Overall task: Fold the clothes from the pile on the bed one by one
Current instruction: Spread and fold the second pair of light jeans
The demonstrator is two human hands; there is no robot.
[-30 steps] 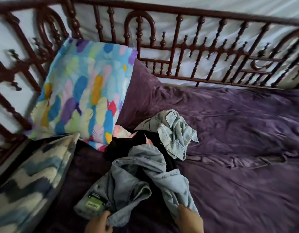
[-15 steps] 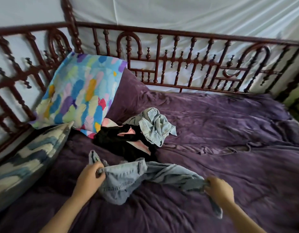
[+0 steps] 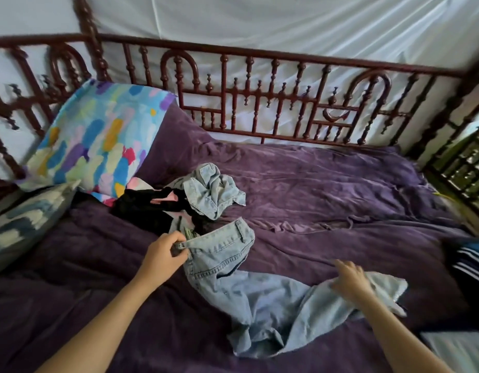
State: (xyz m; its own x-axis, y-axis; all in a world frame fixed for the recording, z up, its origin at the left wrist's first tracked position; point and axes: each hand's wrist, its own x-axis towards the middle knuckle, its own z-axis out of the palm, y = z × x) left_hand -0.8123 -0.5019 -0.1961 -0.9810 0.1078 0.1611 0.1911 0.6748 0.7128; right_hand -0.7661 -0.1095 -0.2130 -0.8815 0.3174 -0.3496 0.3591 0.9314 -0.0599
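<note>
Your left hand [image 3: 165,255] pinches the waistband of the jeans [image 3: 222,257] on the purple bed [image 3: 340,189]. Your blurred right hand [image 3: 351,281] lies on a leg, its grip unclear.

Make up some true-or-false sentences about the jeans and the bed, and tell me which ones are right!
1. The left hand grips the waistband of the light blue jeans. True.
2. The bed cover is green. False: it is purple.
3. The right hand rests on a leg of the jeans. True.
4. The jeans are neatly folded. False: they lie spread out and crumpled on the cover.
5. A colourful pillow leans against the bed rail. True.
6. The pile holds only black clothes. False: there is also a light denim piece and something pink in it.
</note>
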